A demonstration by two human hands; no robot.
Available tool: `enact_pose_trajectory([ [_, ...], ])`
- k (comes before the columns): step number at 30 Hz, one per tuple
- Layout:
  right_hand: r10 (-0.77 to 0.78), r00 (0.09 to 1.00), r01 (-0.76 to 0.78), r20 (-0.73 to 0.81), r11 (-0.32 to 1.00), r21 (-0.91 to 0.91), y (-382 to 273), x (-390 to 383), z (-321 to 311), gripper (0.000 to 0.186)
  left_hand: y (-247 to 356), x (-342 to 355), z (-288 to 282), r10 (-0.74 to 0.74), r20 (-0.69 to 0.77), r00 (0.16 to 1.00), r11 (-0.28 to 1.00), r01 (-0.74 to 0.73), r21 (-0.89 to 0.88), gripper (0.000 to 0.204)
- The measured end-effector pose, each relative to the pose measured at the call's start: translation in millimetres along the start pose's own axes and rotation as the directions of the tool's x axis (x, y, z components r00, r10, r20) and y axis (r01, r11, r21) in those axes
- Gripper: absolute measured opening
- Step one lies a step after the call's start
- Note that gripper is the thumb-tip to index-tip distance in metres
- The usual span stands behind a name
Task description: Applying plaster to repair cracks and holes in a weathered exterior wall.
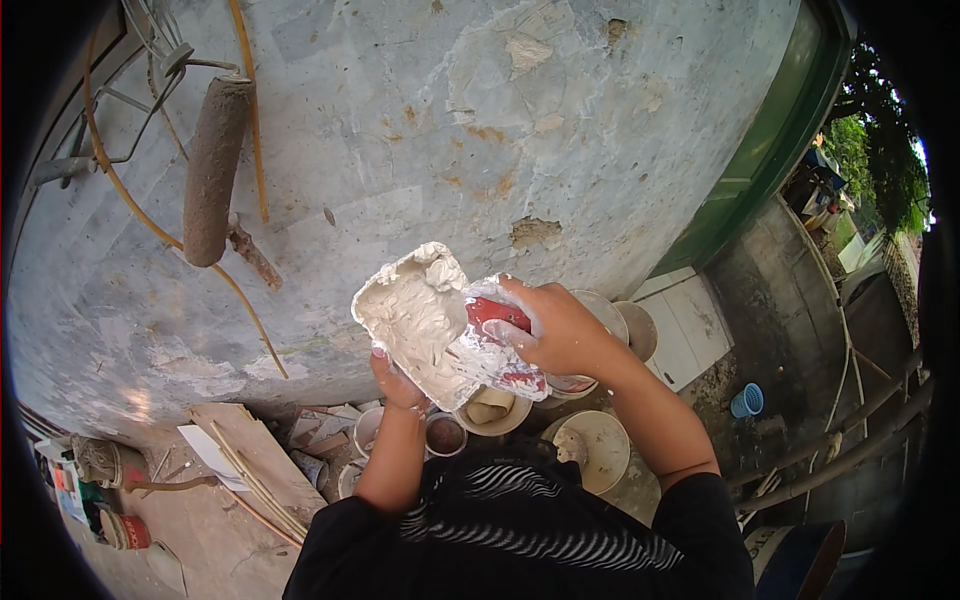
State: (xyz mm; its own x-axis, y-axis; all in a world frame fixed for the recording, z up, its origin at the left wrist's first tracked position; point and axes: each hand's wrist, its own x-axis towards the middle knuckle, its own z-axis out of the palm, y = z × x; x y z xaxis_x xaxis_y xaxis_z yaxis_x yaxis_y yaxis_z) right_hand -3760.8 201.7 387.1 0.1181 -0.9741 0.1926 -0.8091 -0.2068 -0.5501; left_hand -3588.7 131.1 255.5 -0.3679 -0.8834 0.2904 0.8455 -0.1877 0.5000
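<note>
A shallow tub (365, 305), crusted along its rim, is tilted in front of me with off-white putty (415, 305) spread thickly inside. My left hand (397, 385) is closed on the tub's lower left edge, thumb on the outside. At the tub's right side, my right hand (550, 325) wraps round the red handle of a trowel (500, 317). White putty smears the trowel and my right fingers, and the trowel's lower part touches or overlaps the tub's right edge. The fingers under the tub are mostly hidden.
A worn wall (600, 130) with peeling patches stands ahead. A paint roller (217, 170) and yellowish cables hang at upper left. Several buckets (605, 450) stand below my arms. Boards (260, 455) lean at lower left; a blue plastic basket (747, 400) stands at right, beyond a green door (740, 180).
</note>
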Motion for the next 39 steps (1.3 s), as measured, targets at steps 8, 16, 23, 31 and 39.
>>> enact_pose_trajectory([
  [8,0.071,0.997,-0.076,0.031,0.975,0.209,26.2,3.2,28.8,0.046,-4.4,-1.9,-9.5,0.038,0.030,0.999,0.995,-0.040,0.094,0.089],
  [16,0.049,0.999,-0.043,0.010,0.723,0.689,43.3,0.6,63.4,0.042,-6.4,-1.2,-16.1,0.091,-0.010,0.996,0.993,-0.090,0.077,0.087],
  [23,0.121,0.985,-0.165,0.126,0.412,0.896,50.7,-4.3,78.9,0.032,-7.5,-4.8,-21.5,0.079,0.012,0.997,0.986,-0.080,0.146,0.079],
  [31,0.258,0.952,-0.197,0.162,0.116,0.973,53.4,-5.3,78.7,0.042,-7.2,-9.4,-25.8,-0.006,-0.139,0.990,0.987,0.029,0.159,0.072],
  [39,0.129,0.992,-0.075,-0.008,0.627,0.775,52.1,-11.2,74.2,0.036,-3.5,-7.2,-24.2,-0.038,-0.156,0.987,0.985,0.064,0.161,0.071],
])
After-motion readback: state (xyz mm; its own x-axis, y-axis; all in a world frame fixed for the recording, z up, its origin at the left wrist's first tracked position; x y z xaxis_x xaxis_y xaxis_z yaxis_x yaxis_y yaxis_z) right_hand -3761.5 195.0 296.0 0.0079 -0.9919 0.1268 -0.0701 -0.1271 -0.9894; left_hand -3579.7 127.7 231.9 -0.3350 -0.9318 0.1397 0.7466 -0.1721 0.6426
